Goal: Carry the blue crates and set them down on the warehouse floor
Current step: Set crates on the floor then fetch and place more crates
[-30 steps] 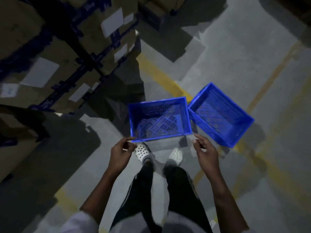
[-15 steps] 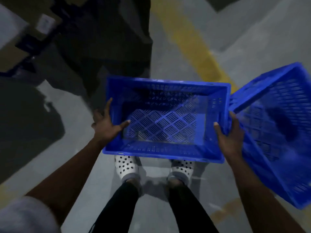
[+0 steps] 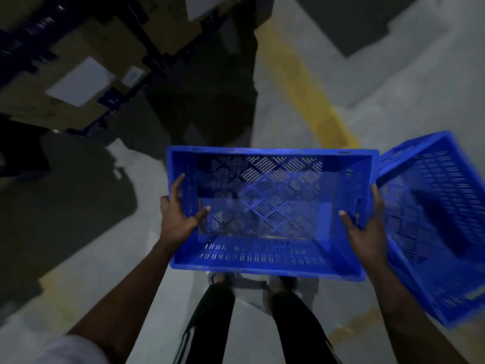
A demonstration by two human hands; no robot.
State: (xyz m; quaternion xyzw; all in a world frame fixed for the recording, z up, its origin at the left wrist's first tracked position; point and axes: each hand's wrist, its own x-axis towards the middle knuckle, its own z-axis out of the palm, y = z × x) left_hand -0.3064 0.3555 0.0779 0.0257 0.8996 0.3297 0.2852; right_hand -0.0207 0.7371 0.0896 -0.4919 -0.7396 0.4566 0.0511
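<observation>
Up off the grey concrete floor point(image 3: 393, 88) has come the blue plastic slotted crate point(image 3: 262, 256), long side running left to right. A second blue crate point(image 3: 441, 219) lies just beside its right end. The left hand point(image 3: 178, 219) and right hand point(image 3: 367, 232) each grip one short end, thumbs inside.

Up in the top left, cardboard boxes point(image 3: 110, 40) sit stacked in a dark blue rack point(image 3: 154, 55), all blurred and deep in shadow. One box carries a big white label point(image 3: 81, 81) with a smaller label point(image 3: 132, 74) just beside it to the right. Over to the right, a broad yellow line point(image 3: 301, 85) runs diagonally down from the top centre, a fainter yellow smudge point(image 3: 362, 324) shows near the bottom right, and a dark rectangular patch point(image 3: 367, 22) fills the top right corner, shadow or mat, hard to tell.
</observation>
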